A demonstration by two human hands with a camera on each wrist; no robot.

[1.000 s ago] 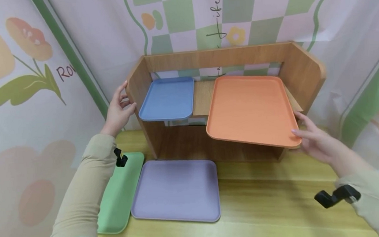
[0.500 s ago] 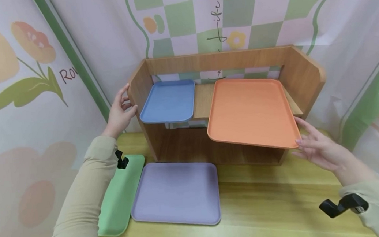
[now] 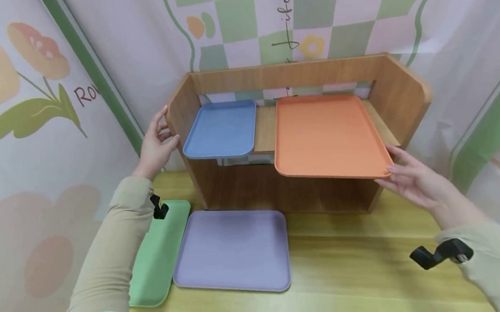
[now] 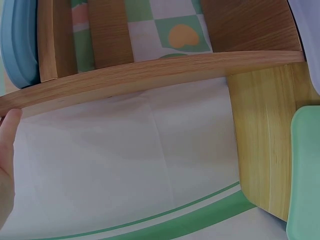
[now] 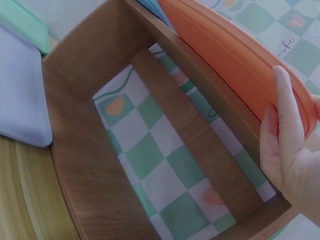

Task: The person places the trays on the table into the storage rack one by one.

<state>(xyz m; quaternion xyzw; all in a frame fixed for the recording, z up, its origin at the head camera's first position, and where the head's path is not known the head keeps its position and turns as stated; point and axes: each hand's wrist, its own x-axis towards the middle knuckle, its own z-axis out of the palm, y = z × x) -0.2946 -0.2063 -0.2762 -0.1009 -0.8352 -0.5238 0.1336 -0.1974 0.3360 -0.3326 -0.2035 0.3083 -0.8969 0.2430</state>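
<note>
Both arms reach forward: right hand, fingers straight, touches orange tray; left hand, fingers relaxed, apparently rests on wooden shelf.

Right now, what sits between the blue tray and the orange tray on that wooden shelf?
Nothing: the head view shows only a bare strip of the wooden shelf between the small blue plastic tray and the large orange plastic tray.

The flat green plastic tray is partly hidden under the left sleeve. The right hand covers the near right corner of the flat orange plastic tray.
</note>
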